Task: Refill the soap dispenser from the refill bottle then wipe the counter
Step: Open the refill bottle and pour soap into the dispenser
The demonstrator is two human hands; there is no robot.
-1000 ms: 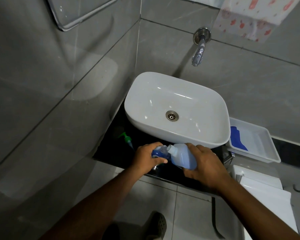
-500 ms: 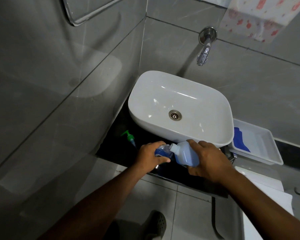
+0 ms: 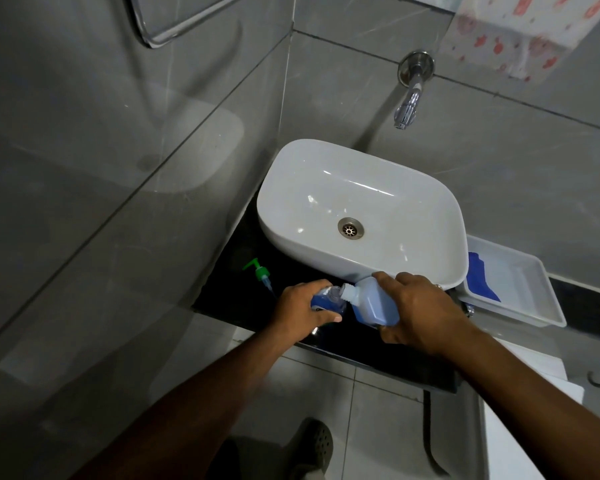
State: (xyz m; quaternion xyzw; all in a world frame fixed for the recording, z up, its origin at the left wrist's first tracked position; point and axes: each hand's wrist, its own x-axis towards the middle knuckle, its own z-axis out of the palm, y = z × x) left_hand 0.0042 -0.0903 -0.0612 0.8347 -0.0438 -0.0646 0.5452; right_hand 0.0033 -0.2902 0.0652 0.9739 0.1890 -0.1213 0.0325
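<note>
My left hand (image 3: 300, 306) grips the clear soap dispenser bottle (image 3: 328, 301), partly filled with blue liquid, on the black counter (image 3: 229, 292) in front of the basin. My right hand (image 3: 418, 311) holds the refill bottle (image 3: 371, 303), white with blue liquid inside, tipped to the left so its white neck meets the dispenser's open mouth. The green pump head (image 3: 258, 271) with its tube lies on the counter to the left, apart from the dispenser. A blue cloth (image 3: 478, 278) sits in a white tray (image 3: 530, 296) at the right.
A white basin (image 3: 361, 209) sits on the counter, with a chrome tap (image 3: 409, 95) on the grey tiled wall above. A white fixture (image 3: 520, 410) stands low at the right. Pale floor tiles and my foot in a dark shoe (image 3: 312, 448) lie below the counter edge.
The view has shifted slightly. Both hands stay on the two bottles, with the refill bottle still tipped into the dispenser.
</note>
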